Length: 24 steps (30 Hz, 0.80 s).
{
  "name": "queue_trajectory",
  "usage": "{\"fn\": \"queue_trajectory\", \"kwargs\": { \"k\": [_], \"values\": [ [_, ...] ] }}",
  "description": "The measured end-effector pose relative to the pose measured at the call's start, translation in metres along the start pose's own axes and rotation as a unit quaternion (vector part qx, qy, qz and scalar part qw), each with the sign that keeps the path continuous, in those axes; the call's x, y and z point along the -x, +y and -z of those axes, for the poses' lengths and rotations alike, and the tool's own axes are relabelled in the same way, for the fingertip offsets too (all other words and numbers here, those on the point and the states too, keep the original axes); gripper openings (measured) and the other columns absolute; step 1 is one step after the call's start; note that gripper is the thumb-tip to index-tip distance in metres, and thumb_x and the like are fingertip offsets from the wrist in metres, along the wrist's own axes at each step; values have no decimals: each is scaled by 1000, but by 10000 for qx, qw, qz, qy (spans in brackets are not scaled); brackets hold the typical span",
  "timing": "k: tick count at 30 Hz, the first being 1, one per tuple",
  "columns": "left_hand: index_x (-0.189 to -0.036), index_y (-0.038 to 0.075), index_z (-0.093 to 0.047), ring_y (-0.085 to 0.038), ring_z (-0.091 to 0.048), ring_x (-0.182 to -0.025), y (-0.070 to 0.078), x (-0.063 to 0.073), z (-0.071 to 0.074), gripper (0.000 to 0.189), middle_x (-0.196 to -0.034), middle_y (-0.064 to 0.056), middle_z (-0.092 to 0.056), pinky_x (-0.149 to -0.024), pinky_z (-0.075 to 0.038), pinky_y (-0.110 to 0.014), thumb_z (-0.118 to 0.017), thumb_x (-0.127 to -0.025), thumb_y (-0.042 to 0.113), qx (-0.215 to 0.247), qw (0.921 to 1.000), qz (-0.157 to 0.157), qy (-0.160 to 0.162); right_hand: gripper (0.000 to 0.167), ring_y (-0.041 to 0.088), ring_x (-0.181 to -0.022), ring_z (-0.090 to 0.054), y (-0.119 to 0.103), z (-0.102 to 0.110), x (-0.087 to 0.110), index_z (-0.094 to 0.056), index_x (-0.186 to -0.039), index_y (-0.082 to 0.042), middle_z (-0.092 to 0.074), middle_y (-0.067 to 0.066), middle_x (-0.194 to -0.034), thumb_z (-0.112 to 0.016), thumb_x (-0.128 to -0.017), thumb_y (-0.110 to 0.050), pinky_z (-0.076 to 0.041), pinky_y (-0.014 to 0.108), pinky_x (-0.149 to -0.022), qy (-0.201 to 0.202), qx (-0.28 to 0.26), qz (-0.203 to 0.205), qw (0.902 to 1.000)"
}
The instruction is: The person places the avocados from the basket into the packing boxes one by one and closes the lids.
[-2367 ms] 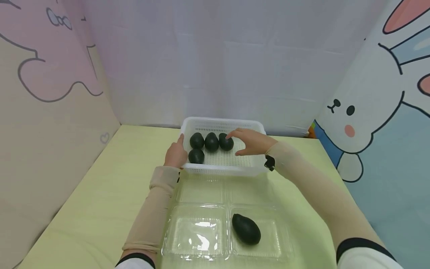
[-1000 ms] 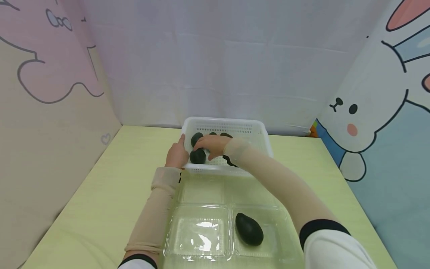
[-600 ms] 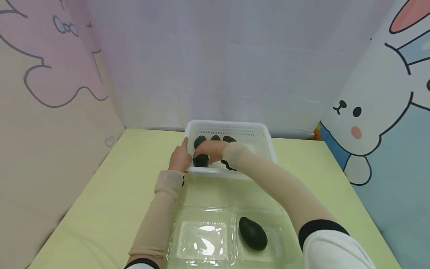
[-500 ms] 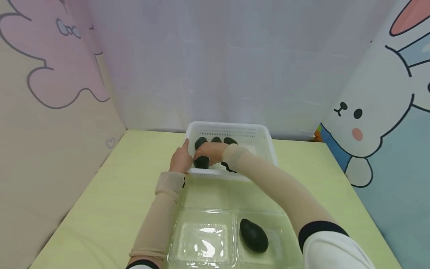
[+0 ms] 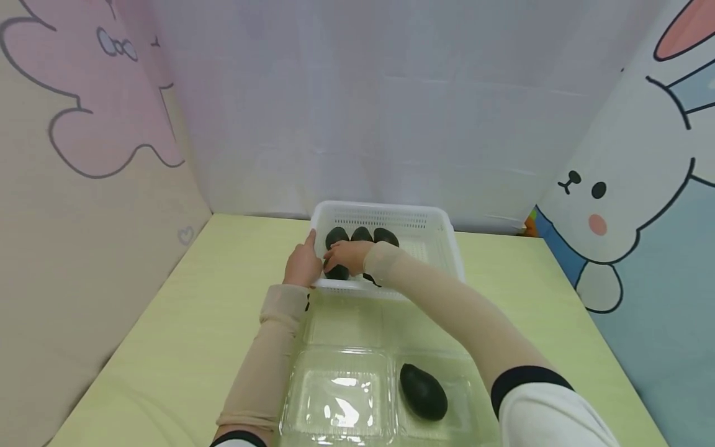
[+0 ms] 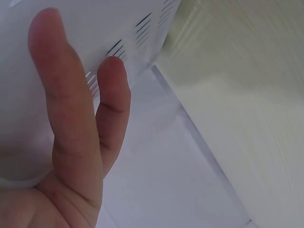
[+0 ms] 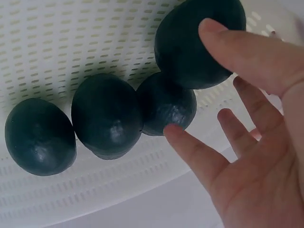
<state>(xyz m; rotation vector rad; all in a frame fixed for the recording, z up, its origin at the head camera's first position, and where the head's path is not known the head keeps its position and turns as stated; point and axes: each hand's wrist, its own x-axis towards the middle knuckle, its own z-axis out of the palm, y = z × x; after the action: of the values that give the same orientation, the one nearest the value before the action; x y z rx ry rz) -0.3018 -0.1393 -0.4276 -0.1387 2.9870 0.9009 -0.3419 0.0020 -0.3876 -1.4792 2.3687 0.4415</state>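
Observation:
Several dark green avocados lie in a white perforated basket (image 5: 416,214). Three stand along its left and back area, the right one (image 5: 385,236) leaning. My right hand (image 5: 352,254) is over the front-left avocado (image 5: 337,273). In the right wrist view its thumb rests on that avocado (image 7: 190,52), while its other fingers spread apart and one fingertip meets a neighbouring avocado (image 7: 166,111). My left hand (image 5: 303,266) rests along the basket's left rim, fingers extended; the left wrist view shows straight fingers (image 6: 71,114) beside the white slotted wall (image 6: 133,38).
A clear plastic tray (image 5: 389,391) with several compartments lies in front of the basket. One avocado (image 5: 422,392) sits in its near right compartment. The table (image 5: 184,347) has a pale yellow cover. A white curtain (image 5: 357,124) hangs close behind the basket.
My right hand has moved left from the back-right avocado to the front-left one, and has hovered there since with small shifts. The left hand stays on the rim.

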Motion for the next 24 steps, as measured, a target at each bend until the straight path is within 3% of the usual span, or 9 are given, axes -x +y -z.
{"fn": "queue_trajectory", "kwargs": {
  "k": [9,13,19,24],
  "values": [
    [-157,12,-15,-36,-58,-84,-1,0,-2,76,-116,-29,-54,-58,-53,-39,-53,-91,4,73,10000,-26,19,73,20,-136,-40,-2,-2,-6,-47,-145,-23,-39,2,-152,-73,-82,3,-46,30,-102,-337,-339,-345,9983],
    [-157,13,-16,-35,-58,-81,-1,1,0,75,-115,-29,-54,-55,-50,-37,-54,-93,6,106,9999,-31,41,75,19,-135,-41,-6,5,-5,-46,-146,-23,-41,1,-150,-75,-81,0,-45,29,-103,-397,-446,-526,9968],
    [-157,14,-17,-36,-57,-80,1,3,1,76,-117,-29,-53,-45,-50,-34,-54,-92,5,235,9997,39,53,72,19,-126,-50,-5,10,-1,-48,-142,-20,-51,2,-140,-79,-79,-5,-48,31,-99,-230,-954,-735,9925],
    [-156,12,-17,-35,-57,-78,1,4,1,76,-116,-29,-54,-49,-49,-34,-51,-89,2,186,9998,-19,74,64,18,-111,-59,0,9,-1,-48,-131,-14,-60,6,-125,-83,-77,-15,-51,32,-93,-237,-1326,-1134,9844]
  ]
}}
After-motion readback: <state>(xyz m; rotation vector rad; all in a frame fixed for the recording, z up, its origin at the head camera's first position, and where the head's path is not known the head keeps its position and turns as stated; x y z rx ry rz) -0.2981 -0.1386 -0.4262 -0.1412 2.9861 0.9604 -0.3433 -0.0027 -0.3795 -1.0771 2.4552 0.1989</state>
